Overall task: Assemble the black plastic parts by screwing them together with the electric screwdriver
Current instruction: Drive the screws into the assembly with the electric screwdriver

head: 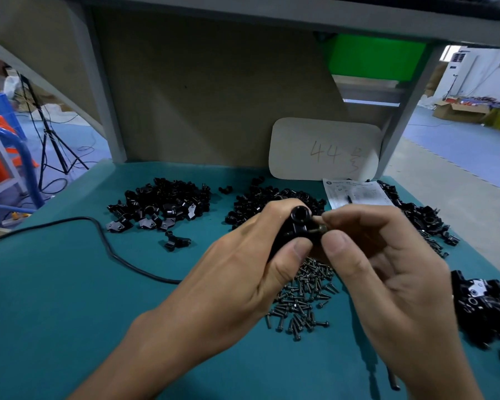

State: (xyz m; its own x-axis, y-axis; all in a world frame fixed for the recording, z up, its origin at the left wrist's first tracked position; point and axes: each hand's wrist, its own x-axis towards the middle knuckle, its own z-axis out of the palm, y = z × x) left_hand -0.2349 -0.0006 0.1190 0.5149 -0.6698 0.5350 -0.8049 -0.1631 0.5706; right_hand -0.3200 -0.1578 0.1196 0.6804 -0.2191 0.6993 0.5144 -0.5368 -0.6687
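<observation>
The part (296,226) is held above the desk (70,284) in the left hand (237,272), its fingers (298,251) curled round it. A screw (318,228) is pinched between thumb and forefinger of the right hand (387,272), just right of the part and seemingly touching it. Its long axis lies roughly level, aimed leftward at the part's side, so a leftward push is judged to be needed.

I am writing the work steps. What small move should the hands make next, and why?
Probably seat the screw in the part: the left hand grips the part, the right hand pinches the screw at its side, not yet driven in.
</observation>
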